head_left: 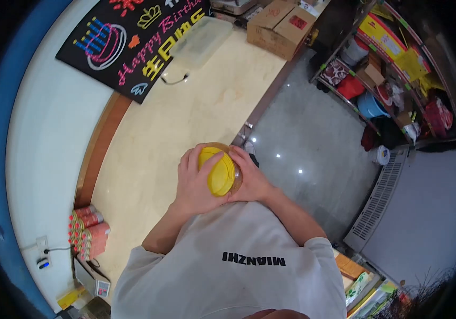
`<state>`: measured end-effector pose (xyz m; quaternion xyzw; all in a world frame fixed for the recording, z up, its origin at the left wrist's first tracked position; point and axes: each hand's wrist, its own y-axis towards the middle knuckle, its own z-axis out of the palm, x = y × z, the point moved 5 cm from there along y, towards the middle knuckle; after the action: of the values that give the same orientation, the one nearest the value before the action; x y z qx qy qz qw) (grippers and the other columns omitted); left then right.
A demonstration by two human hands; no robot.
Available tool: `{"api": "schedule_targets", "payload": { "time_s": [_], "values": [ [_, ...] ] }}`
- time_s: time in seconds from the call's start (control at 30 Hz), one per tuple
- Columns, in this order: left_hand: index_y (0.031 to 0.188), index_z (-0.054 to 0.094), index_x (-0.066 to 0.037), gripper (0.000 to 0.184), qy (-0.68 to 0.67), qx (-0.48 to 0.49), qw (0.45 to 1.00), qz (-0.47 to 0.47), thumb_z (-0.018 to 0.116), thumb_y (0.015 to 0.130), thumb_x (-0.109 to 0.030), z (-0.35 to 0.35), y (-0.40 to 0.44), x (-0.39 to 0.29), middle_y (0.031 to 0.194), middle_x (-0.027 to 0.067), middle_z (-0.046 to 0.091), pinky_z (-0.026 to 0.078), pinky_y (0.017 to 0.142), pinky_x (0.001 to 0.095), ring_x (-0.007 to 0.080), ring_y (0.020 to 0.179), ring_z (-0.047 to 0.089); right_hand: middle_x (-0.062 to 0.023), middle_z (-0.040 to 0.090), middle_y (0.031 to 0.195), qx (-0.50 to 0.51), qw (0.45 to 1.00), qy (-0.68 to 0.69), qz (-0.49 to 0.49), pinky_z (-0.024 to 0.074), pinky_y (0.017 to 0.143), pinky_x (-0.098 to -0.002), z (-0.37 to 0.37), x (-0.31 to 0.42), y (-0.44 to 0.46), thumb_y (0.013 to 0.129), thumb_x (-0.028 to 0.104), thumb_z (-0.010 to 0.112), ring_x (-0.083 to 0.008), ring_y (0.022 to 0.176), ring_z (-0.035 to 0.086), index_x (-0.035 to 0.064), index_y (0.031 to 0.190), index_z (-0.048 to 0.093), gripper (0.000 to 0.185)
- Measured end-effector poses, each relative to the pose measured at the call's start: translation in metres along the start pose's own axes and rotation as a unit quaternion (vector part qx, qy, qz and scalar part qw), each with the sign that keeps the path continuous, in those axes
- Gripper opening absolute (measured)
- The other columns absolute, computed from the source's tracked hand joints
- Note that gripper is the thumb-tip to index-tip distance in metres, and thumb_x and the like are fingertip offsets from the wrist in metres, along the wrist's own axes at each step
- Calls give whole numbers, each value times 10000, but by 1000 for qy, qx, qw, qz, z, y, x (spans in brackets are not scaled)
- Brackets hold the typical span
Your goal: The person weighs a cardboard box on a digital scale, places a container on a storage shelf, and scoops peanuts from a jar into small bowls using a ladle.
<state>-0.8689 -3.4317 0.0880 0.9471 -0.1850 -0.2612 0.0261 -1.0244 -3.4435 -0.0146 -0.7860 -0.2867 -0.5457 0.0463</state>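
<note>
A jar with a yellow lid (222, 173) is held close in front of my shirt, near the edge of the pale tabletop. The lid faces up toward me, and only a strip of the jar's see-through, brownish side shows at the right. My left hand (196, 181) wraps the lid's left side, with its thumb across the top. From the other side, my right hand (250, 179) curls around the jar's body. Its fingertips are partly hidden behind the jar.
On the pale table (206, 106) are a cardboard box (281, 26), a translucent plastic container (204, 42) and a black birthday sign (132, 48). Several red-topped cans (88, 231) stand at the left. Loaded shelves (377, 74) and a white appliance (414, 202) are across the floor.
</note>
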Motion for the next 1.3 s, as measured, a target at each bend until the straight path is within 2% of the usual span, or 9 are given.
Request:
{"api": "schedule_targets", "payload": {
  "time_s": [0.6, 0.7, 0.77, 0.9, 1.0, 1.03, 1.1, 1.13, 1.3],
  "values": [
    [1340, 561, -206, 790, 21, -58, 998, 22, 832, 609, -329, 52, 361, 92, 1471, 170, 373, 363, 1051, 555, 428, 1326, 362, -290, 292, 1480, -43, 993, -55, -96, 366, 1140, -495, -183, -208, 270, 547, 372, 959, -467, 1385, 343, 37, 1489, 224, 1241],
    [1345, 563, -205, 801, 15, -46, 998, -34, 836, 605, -343, 45, 397, 110, 1469, 163, 389, 362, 1065, 542, 426, 1330, 366, -280, 283, 1492, 13, 997, 67, -43, 350, 1152, -491, -194, -214, 308, 566, 362, 955, -458, 1406, 322, 38, 1497, 218, 1230],
    [1353, 561, -208, 815, 30, -42, 997, -57, 841, 600, -348, 47, 415, 123, 1471, 162, 393, 357, 1075, 536, 427, 1336, 364, -270, 272, 1516, 68, 996, -40, 39, 330, 1163, -484, -212, -211, 329, 632, 345, 930, -446, 1424, 303, 23, 1515, 191, 1196],
    [1389, 532, -235, 861, 94, -71, 984, -137, 861, 608, -384, 44, 446, 131, 1490, 161, 383, 306, 1111, 588, 433, 1375, 335, -269, 261, 1544, 115, 993, 7, -13, 314, 1167, -478, -275, -211, 352, 735, 291, 861, -437, 1422, 318, -18, 1529, 156, 1105],
    [1382, 520, -223, 845, 195, -119, 953, -201, 876, 626, -355, 45, 469, 106, 1476, 173, 396, 273, 1122, 635, 434, 1375, 355, -230, 410, 1457, 4, 995, -83, -47, 364, 1116, -471, -387, -241, 377, 761, 227, 820, -382, 1348, 425, -5, 1474, 322, 900],
    [1362, 525, -188, 818, 177, -189, 950, -173, 879, 636, -322, 52, 474, 95, 1460, 181, 407, 278, 1122, 628, 437, 1358, 378, -212, 458, 1394, -58, 992, 57, 95, 387, 1087, -461, -421, -260, 390, 785, 237, 813, -345, 1297, 466, -2, 1435, 378, 817],
    [1312, 529, -84, 739, 86, -321, 934, -134, 873, 681, -254, 86, 477, 62, 1412, 205, 434, 310, 1111, 590, 438, 1297, 447, -212, 468, 1375, -80, 989, -91, 80, 405, 1070, -433, -489, -296, 425, 843, 260, 787, -327, 1241, 512, -29, 1407, 405, 740],
    [1321, 509, -59, 745, -2, -331, 931, -155, 866, 699, -258, 107, 482, 41, 1404, 212, 434, 323, 1108, 566, 433, 1295, 443, -216, 474, 1381, -77, 978, -185, 62, 405, 1075, -424, -517, -324, 437, 861, 281, 778, -330, 1238, 523, -39, 1405, 412, 730],
    [1440, 332, 9, 868, -255, -378, 820, -345, 813, 799, -323, 233, 512, 29, 1411, 239, 404, 339, 1112, 508, 382, 1327, 396, -224, 568, 1340, 92, 967, -46, 235, 400, 1080, -389, -540, -428, 464, 902, 423, 731, -299, 1272, 535, -60, 1392, 452, 742]
  ]
}}
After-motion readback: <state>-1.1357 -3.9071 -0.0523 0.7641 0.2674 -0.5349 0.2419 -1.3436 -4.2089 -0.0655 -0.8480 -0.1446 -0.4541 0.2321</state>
